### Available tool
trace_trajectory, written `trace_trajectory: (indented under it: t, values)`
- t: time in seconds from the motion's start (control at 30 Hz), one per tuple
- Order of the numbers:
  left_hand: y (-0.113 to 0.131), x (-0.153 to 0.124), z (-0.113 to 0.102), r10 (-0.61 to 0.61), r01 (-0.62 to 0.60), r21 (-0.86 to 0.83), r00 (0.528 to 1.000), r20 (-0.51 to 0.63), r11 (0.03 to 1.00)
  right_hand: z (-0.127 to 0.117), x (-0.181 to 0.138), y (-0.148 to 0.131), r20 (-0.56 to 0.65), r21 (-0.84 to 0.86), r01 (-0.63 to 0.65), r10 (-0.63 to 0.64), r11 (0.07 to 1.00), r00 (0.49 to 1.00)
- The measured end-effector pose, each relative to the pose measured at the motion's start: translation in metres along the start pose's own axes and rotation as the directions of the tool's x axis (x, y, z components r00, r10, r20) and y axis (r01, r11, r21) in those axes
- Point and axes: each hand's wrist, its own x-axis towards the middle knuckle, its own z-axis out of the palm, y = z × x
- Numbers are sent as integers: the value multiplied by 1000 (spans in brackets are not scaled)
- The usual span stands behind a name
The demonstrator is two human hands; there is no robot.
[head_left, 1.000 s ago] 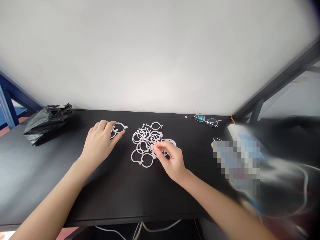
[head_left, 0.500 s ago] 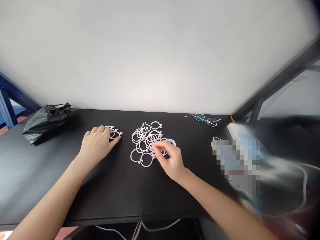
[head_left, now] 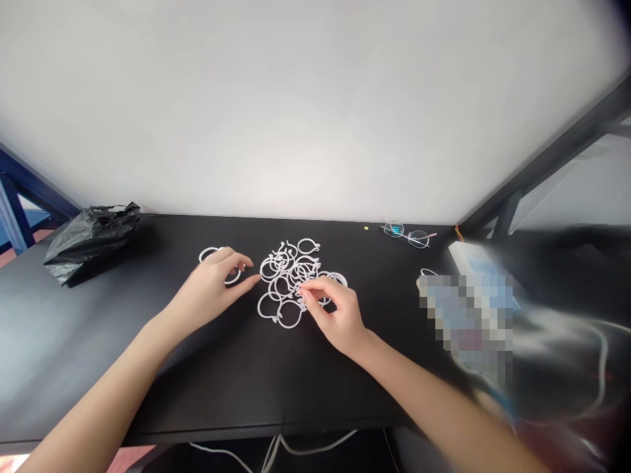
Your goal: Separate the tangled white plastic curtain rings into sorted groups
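A pile of white plastic open rings (head_left: 289, 314) with small knobbed ends lies on the black tabletop. My right hand (head_left: 339, 314) is at the pile's right side, thumb and forefinger pinched on a white plastic ring among the others; the pinched part is mostly hidden by the fingertips. My left hand (head_left: 217, 282) hovers left of the pile with thumb and fingers apart and nothing between them. Beneath and behind it lie a few separate white rings (head_left: 207, 251), partly covered by the hand.
A crumpled black plastic bag (head_left: 93, 243) sits at the back left. Round-lensed glasses (head_left: 418, 239) rest near the wall. To the right are a white-and-blue box (head_left: 476, 263), a pixelated object (head_left: 458, 315) and blurred white cables (head_left: 602, 368). More cables hang below the front edge.
My left hand has moved right, away from the separate rings toward the pile, and its fingers have opened. My right hand has stayed pinched at the same place.
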Motion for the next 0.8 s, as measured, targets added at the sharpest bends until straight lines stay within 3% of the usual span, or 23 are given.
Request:
trace_trajectory:
  t: [0.1,0.2,0.47,0.67,0.8]
  values:
    - [9,-1,-1,65,4,-268,966,251,963,0,0,0,8,-5,-4,4,1000,1000]
    - [13,-2,4,45,46,-244,935,353,969,-1,-1,0,11,-10,-4,4,1000,1000]
    - [16,-2,16,85,-37,-141,932,352,989,-1,-1,0,27,-8,5,-4,1000,1000]
    - [23,-2,11,164,-50,-337,934,318,940,-1,-2,-2,72,56,48,-52,997,996]
    - [30,-4,13,127,-11,-412,958,257,911,0,-4,-1,134,62,136,-144,989,981]
